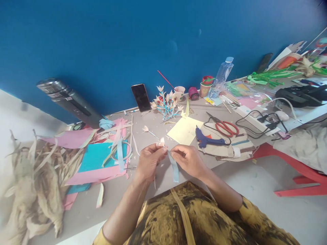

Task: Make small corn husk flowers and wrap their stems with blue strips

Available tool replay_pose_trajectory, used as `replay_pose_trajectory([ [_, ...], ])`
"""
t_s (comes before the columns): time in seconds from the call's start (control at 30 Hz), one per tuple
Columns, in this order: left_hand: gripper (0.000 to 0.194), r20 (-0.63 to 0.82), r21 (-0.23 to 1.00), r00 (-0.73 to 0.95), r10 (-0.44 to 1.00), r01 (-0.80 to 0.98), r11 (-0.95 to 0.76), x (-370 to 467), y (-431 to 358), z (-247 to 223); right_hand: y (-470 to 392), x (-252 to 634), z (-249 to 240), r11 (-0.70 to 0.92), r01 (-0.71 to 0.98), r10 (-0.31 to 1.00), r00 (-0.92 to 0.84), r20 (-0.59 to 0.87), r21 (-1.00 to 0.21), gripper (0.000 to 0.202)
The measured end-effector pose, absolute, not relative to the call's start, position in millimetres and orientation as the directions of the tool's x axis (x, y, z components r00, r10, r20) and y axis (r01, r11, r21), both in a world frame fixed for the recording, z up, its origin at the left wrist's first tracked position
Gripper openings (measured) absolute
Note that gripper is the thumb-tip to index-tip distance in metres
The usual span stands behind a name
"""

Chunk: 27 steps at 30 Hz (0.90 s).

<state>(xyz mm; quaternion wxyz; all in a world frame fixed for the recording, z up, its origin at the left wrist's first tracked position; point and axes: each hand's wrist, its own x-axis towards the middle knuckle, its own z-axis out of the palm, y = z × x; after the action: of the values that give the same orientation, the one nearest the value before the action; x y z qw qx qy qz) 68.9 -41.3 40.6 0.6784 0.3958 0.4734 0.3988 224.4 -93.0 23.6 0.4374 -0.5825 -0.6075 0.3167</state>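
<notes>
Close to the table's front edge, my left hand (pixel 150 160) is closed in a pinch around a small pale handmade flower (pixel 161 141), whose tip shows above the fingers. My right hand (pixel 189 161) pinches a light blue paper strip (pixel 174 170) that hangs down between the hands. The strip's upper end meets the left fingertips; how it joins the flower is hidden. Just beyond the hands lies another pale flower on a blue stem (pixel 149 131). Farther back stands a cluster of similar flowers with blue stems (pixel 167 105).
At right are a blue glue gun (pixel 212 140), red-handled scissors (pixel 226 127) and a power strip (pixel 255 119). Yellow paper (pixel 185 130) lies ahead. Dried husks (pixel 38 183) and blue paper (pixel 94 157) lie left. A phone (pixel 141 97) and a plastic bottle (pixel 222 77) stand by the wall.
</notes>
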Motion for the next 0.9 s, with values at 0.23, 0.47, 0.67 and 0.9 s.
replay_pose_trajectory([
  [0.23, 0.025, -0.294, 0.878, 0.366, 0.883, -0.261, 0.401, 64.5, -41.3, 44.7, -92.5, 221.9, 26.4, 0.077, 0.257, 0.981, 0.155, 0.120, -0.963, 0.014],
  [0.47, 0.026, -0.318, 0.866, 0.263, 0.911, -0.311, 0.393, 70.4, -46.8, 42.0, -92.8, 220.1, 24.8, 0.079, 0.244, 0.975, 0.183, 0.126, -0.967, 0.013],
  [0.67, 0.026, -0.313, 0.864, 0.285, 0.906, -0.310, 0.396, 71.6, -49.7, 40.1, -94.3, 216.9, 22.2, 0.075, 0.236, 0.973, 0.195, 0.123, -0.969, 0.015],
  [0.9, 0.020, -0.270, 0.893, 0.268, 0.925, -0.290, 0.344, 72.0, -49.8, 39.6, -91.6, 223.7, 23.9, 0.066, 0.138, 0.982, 0.168, 0.089, -0.988, 0.015],
])
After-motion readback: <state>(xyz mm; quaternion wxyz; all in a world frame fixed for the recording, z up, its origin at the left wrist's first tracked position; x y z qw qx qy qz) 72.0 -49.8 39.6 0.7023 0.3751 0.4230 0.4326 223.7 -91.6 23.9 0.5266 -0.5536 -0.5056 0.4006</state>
